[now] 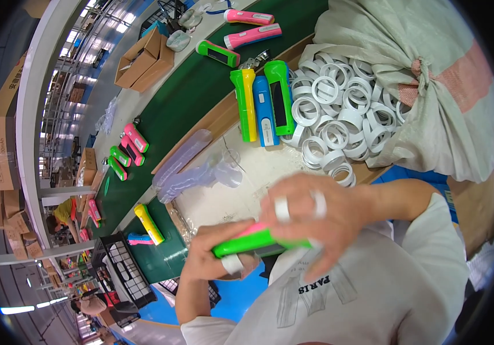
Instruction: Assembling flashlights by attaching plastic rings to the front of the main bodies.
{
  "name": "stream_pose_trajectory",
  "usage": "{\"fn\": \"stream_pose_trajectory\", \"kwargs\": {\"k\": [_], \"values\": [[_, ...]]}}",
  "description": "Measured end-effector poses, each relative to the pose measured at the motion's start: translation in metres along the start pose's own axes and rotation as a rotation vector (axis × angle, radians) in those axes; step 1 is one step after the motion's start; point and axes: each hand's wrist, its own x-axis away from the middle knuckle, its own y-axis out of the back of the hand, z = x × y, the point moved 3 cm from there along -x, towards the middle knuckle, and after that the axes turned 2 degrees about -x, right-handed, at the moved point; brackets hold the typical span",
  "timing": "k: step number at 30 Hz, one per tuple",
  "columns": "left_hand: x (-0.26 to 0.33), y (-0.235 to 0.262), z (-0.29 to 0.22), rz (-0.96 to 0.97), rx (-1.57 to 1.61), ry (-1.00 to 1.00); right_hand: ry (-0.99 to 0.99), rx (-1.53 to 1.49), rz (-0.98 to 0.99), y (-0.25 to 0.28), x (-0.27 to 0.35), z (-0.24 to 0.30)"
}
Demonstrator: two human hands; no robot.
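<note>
My left hand (212, 250) is closed around a green and pink flashlight (241, 242), which lies slantwise in front of my shirt. A white band circles one of its fingers. My right hand (321, 215), smeared by motion, is over the flashlight's right end; whether its fingers grip is unclear. White bands show on its fingers too. Beyond my right hand lies a heap of white plastic rings (334, 135), spilling from a woven sack (425, 75). Left of the heap, a green and yellow flashlight (247, 106), a blue one (266, 112) and a green one (281, 95) lie side by side.
A green conveyor belt (169, 112) runs along the far side, carrying several pink, green and yellow flashlights. Clear plastic pieces (201, 175) lie on the worktable (258, 172). An open cardboard box (143, 60) stands past the belt, and a black crate (123, 270) sits at the left.
</note>
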Motion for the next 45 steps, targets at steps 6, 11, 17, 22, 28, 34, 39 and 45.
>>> {"fn": "stream_pose_trajectory", "kwargs": {"k": [6,11,17,22,28,34,39,45], "values": [[-0.048,-0.029,0.002,-0.268,-0.863,-0.207,-1.031,-0.624,-0.377,-0.001,0.031,-0.106],[-0.037,-0.019,0.02,-0.415,-1.032,-0.435,-0.891,-0.797,-0.339,0.013,0.015,-0.076],[-0.055,-0.035,-0.008,-0.325,-1.214,-0.317,-1.144,-0.704,-0.382,0.004,0.028,-0.107],[-0.035,-0.026,0.006,-0.435,-0.594,-0.204,-0.653,-0.431,-0.258,0.012,0.011,-0.073],[-0.066,-0.045,-0.001,-0.31,-1.124,-0.258,-1.372,-0.847,-0.514,0.005,0.04,-0.106],[-0.033,-0.032,0.013,-0.316,-0.14,-0.05,-0.39,0.042,-0.152,0.014,0.022,-0.046],[-0.065,-0.045,0.022,-0.362,-0.598,-0.099,-0.907,-0.326,-0.372,0.02,0.031,-0.106],[-0.037,-0.069,0.062,-0.56,0.449,0.3,-0.919,-0.942,-0.499,0.007,0.018,-0.082]]}}
